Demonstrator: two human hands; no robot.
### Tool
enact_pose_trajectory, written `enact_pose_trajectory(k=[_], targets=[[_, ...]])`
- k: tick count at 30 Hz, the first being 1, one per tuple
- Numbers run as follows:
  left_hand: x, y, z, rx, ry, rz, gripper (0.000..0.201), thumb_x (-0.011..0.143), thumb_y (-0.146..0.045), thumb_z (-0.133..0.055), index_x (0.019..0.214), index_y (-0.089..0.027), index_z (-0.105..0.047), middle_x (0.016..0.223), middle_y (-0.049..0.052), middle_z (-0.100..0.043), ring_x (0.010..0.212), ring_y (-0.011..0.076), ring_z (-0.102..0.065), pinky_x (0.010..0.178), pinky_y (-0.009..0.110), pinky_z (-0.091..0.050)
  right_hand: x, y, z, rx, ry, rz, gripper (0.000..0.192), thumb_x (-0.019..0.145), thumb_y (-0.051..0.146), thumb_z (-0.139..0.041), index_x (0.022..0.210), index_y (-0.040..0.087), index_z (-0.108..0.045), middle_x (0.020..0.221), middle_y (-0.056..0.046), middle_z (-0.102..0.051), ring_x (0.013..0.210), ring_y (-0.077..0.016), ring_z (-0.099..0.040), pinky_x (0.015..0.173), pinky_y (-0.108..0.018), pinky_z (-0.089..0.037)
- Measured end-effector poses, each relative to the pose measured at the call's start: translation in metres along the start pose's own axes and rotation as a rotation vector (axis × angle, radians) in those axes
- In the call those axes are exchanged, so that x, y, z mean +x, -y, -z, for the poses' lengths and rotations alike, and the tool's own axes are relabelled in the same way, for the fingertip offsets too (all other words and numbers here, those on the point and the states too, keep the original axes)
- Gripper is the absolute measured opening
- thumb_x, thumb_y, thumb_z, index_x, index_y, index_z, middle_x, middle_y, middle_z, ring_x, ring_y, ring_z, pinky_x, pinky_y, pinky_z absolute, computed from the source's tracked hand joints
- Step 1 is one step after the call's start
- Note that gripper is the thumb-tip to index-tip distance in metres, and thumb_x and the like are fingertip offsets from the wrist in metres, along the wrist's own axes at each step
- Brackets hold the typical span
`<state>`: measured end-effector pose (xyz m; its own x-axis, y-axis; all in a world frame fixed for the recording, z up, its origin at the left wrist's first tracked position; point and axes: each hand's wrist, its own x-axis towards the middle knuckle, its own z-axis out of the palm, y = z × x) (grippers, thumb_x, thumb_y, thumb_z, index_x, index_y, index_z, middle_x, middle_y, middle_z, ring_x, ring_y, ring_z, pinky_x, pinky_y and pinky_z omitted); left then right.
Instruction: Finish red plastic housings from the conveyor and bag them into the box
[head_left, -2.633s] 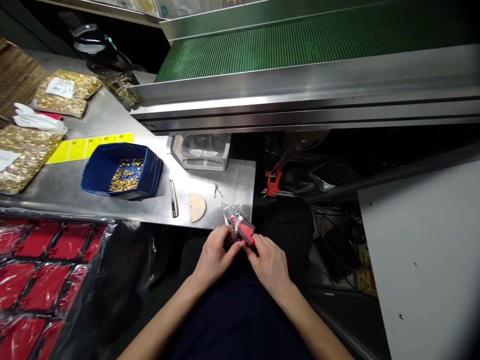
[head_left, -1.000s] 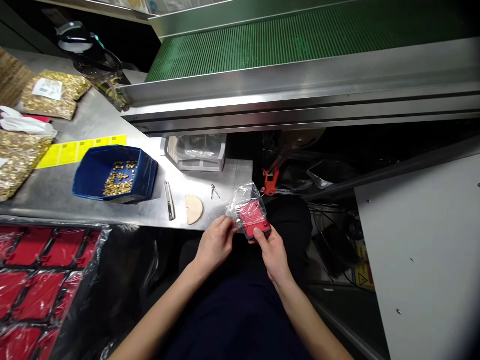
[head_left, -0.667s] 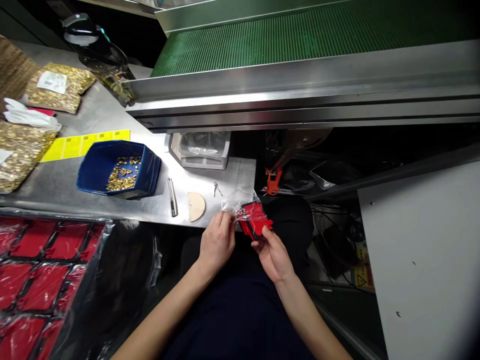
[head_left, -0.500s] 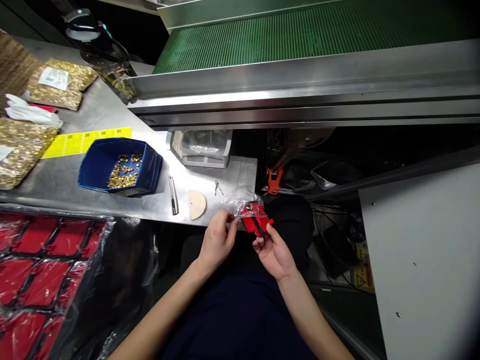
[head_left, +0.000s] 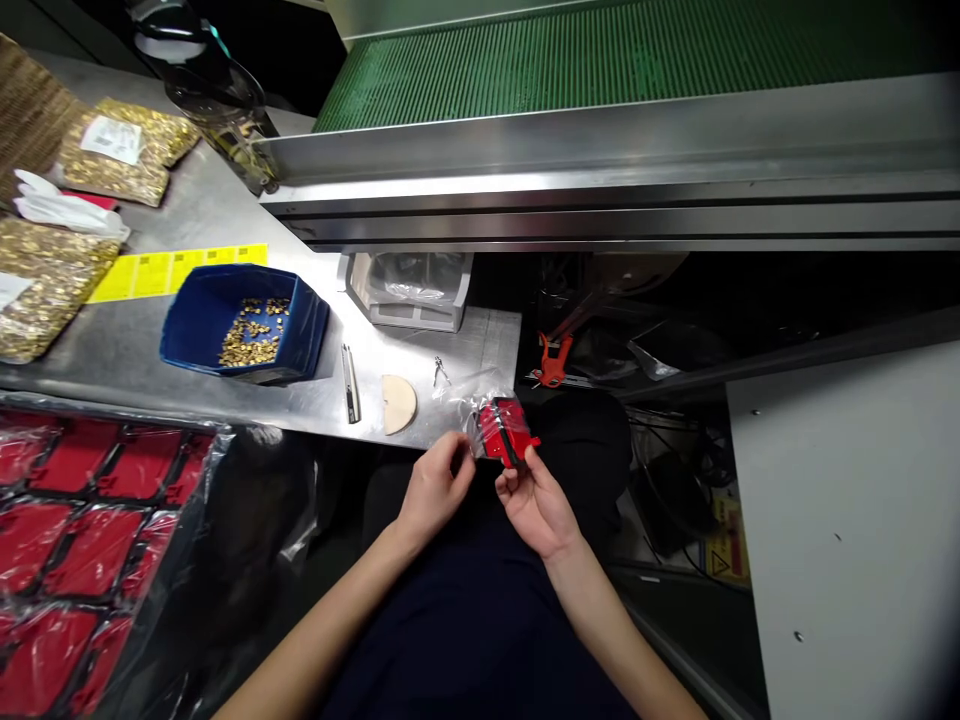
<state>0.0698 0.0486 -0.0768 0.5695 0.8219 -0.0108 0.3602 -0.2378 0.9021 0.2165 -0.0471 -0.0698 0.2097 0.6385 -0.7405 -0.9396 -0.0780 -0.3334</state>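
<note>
A red plastic part [head_left: 517,424] with a black strip across it lies partly inside a clear plastic bag [head_left: 466,400] at the front edge of the metal bench. My right hand [head_left: 541,505] grips the part's near right corner between thumb and fingers. On the other side, my left hand [head_left: 439,483] pinches the edge of the bag with thumb and forefinger. Left of the bag, a pale half-round disc [head_left: 399,404] and a utility knife [head_left: 350,385] rest on the bench. Small metal pieces [head_left: 441,371] lie just behind the bag.
A blue bin [head_left: 300,330] holds small brass pieces; behind the disc stands a grey bin [head_left: 416,318]. Wrapped red parts [head_left: 94,550] fill a tray at lower left. The green conveyor [head_left: 525,75] and its metal rail cross the back. An orange clamp [head_left: 553,360] hangs beyond the bench corner.
The red part has shifted slightly left and sits a little deeper in the bag. My right hand has moved left with it; my left hand still pinches the bag. The view has shifted slightly.
</note>
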Motion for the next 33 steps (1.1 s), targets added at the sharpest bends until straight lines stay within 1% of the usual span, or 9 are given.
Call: enact_pose_trajectory(k=[6,9,12,15,19,25,27,29,33], targets=[[-0.023,-0.014,0.016,0.009,0.176,-0.270,0.017,0.092,-0.012,-0.058,0.104,-0.023,-0.064,0.092,0.005,-0.070,0.080,0.0176,-0.062,0.074,0.030,-0.049,-0.004,-0.012,-0.007,-0.291,0.053,0.181,0.032,0.082,0.040,-0.084,0.104,0.020,-0.073,0.097,-0.001,-0.074,0.075,-0.0097,-0.065,0.075,-0.022,-0.056],[-0.020,-0.023,0.023,0.048,0.135,-0.364,0.024,0.087,-0.014,-0.067,0.109,-0.023,-0.062,0.098,0.006,-0.069,0.087,0.0211,-0.062,0.079,0.034,-0.051,-0.004,-0.017,-0.010,-0.478,0.078,0.261,0.033,0.086,0.043,-0.080,0.107,0.018,-0.073,0.097,-0.002,-0.074,0.077,-0.0126,-0.065,0.075,-0.024,-0.054],[-0.003,-0.032,0.021,0.170,-0.006,-0.284,0.032,0.088,-0.024,-0.073,0.116,-0.021,-0.058,0.107,0.010,-0.066,0.098,0.0253,-0.061,0.085,0.039,-0.051,-0.004,-0.018,-0.010,-0.686,0.096,0.369,0.035,0.089,0.046,-0.075,0.113,0.020,-0.072,0.104,-0.004,-0.076,0.091,-0.0185,-0.068,0.085,-0.028,-0.053],[0.019,-0.037,0.014,0.227,0.031,-0.150,0.014,0.098,-0.028,-0.061,0.110,-0.021,-0.061,0.103,0.009,-0.066,0.095,0.0241,-0.061,0.083,0.038,-0.050,-0.006,-0.015,-0.012,-0.872,0.080,0.454,0.037,0.092,0.047,-0.069,0.119,0.021,-0.071,0.108,-0.006,-0.075,0.098,-0.0230,-0.069,0.088,-0.031,-0.052],[0.037,-0.048,0.011,0.193,0.046,-0.171,0.014,0.104,-0.024,-0.049,0.100,-0.021,-0.062,0.093,0.006,-0.064,0.086,0.0206,-0.060,0.078,0.035,-0.049,-0.017,0.002,-0.024,-1.128,0.103,0.511,0.032,0.096,0.040,-0.062,0.125,0.025,-0.068,0.113,-0.007,-0.075,0.099,-0.0247,-0.070,0.084,-0.032,-0.051],[0.034,-0.077,0.016,0.030,0.178,-0.377,0.017,0.103,-0.019,-0.045,0.093,-0.020,-0.058,0.088,0.005,-0.063,0.084,0.0188,-0.058,0.078,0.033,-0.048,-0.036,0.042,-0.058,-1.674,0.020,0.512,0.010,0.090,0.023,-0.063,0.084,0.024,-0.072,0.073,-0.005,-0.073,0.065,-0.0228,-0.065,0.060,-0.031,-0.030],[0.033,-0.080,0.019,-0.072,0.130,-0.297,0.016,0.103,-0.021,-0.047,0.091,-0.021,-0.057,0.086,0.004,-0.061,0.081,0.0177,-0.056,0.075,0.031,-0.047,-0.041,0.053,-0.063,-1.787,0.029,0.556,0.014,0.094,0.033,-0.063,0.086,0.025,-0.072,0.079,-0.006,-0.074,0.068,-0.0232,-0.066,0.061,-0.031,-0.030],[0.035,-0.077,0.025,-0.185,0.025,-0.109,0.016,0.103,-0.026,-0.049,0.089,-0.021,-0.056,0.081,0.001,-0.056,0.072,0.0150,-0.052,0.066,0.028,-0.044,-0.047,0.061,-0.062,-1.873,0.072,0.622,0.021,0.098,0.043,-0.060,0.097,0.027,-0.072,0.096,-0.007,-0.076,0.076,-0.0232,-0.068,0.062,-0.031,-0.032],[0.045,-0.067,0.042,-0.345,-0.097,0.092,0.020,0.102,-0.034,-0.054,0.086,-0.021,-0.053,0.077,-0.002,-0.048,0.066,0.0127,-0.045,0.061,0.025,-0.039,-0.057,0.077,-0.057,-1.925,0.326,0.775,0.016,0.099,0.039,-0.064,0.108,0.029,-0.072,0.105,-0.005,-0.074,0.090,-0.0235,-0.066,0.072,-0.033,-0.044]])
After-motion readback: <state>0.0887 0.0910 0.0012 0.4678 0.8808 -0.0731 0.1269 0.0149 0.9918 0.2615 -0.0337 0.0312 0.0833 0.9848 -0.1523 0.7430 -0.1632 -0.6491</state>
